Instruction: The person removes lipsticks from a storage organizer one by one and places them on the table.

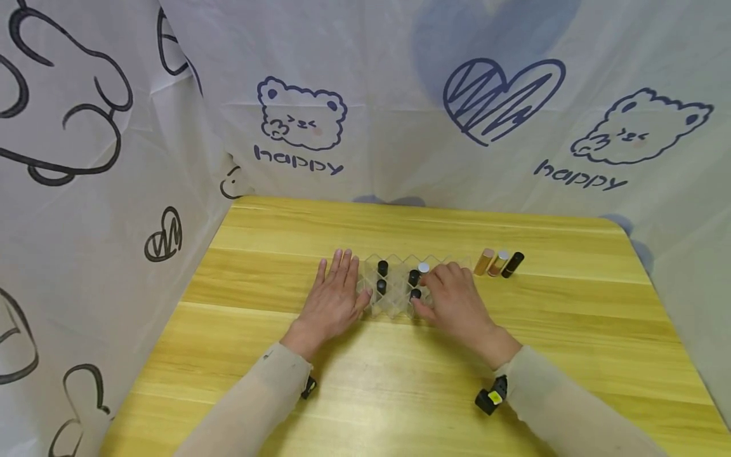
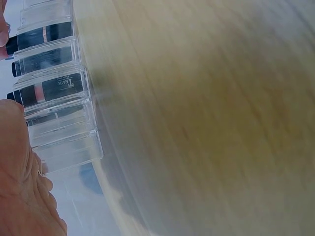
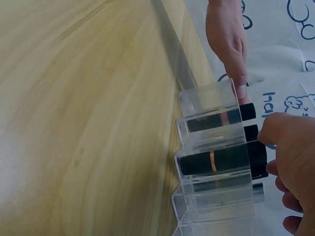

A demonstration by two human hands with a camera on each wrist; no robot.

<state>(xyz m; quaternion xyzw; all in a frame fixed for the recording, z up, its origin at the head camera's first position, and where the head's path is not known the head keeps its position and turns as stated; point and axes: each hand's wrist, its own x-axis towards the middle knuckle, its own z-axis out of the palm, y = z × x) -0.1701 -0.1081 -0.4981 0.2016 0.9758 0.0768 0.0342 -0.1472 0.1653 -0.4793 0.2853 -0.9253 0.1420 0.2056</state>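
Observation:
A clear acrylic lipstick organizer [image 1: 394, 308] with zigzag compartments stands on the table. Several black-capped lipsticks [image 1: 382, 268] and one silver-capped lipstick [image 1: 424, 268] are upright in it. My left hand [image 1: 334, 301] lies at its left end, fingers straight, thumb touching the side wall. At the right part, my right hand [image 1: 457, 301] pinches the cap of a front-row black lipstick [image 3: 236, 160] between thumb and fingers. That lipstick, with a copper-coloured band, sits within its compartment. The right hand covers the organizer's right end in the head view.
Right of the organizer stand three more lipsticks: a rose-gold one [image 1: 484, 261], a silver-topped one [image 1: 499, 263] and a black one [image 1: 513, 264]. The wooden table [image 1: 400, 387] meets a printed white cloth [image 1: 388, 146] at the back and left.

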